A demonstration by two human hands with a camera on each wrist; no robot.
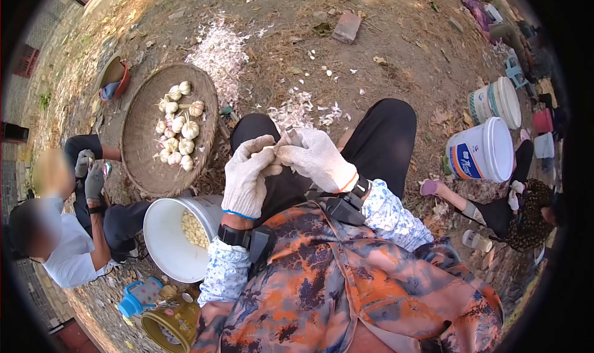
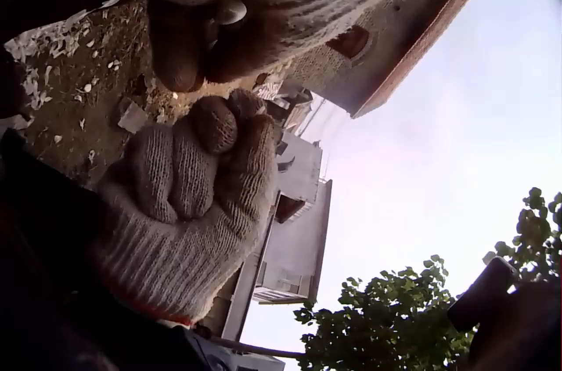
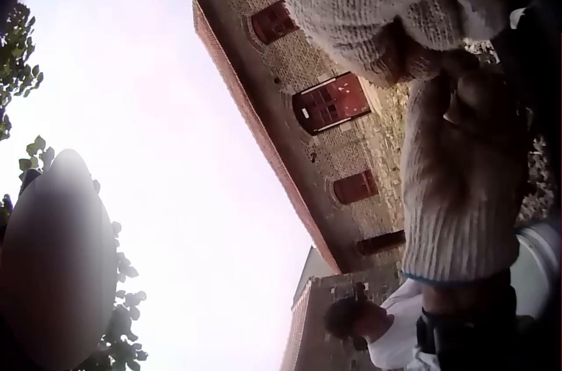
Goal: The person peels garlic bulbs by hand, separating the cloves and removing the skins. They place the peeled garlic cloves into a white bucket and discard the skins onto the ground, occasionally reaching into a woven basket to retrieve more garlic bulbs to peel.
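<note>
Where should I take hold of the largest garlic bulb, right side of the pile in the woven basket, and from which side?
I'd grip the garlic bulb across its rounded flanks, coming from above and the right, the side nearer the left hand. Its body bulges, and bare woven basket shows to its right, while other bulbs crowd its left.

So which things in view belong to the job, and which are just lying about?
Job, apparently garlic peeling:
- left hand, holding a pale clove
- right hand, against the left
- garlic bulbs in woven basket
- white bucket holding peeled cloves

Lying about, likely:
- brick
- blue-capped bottle
</note>
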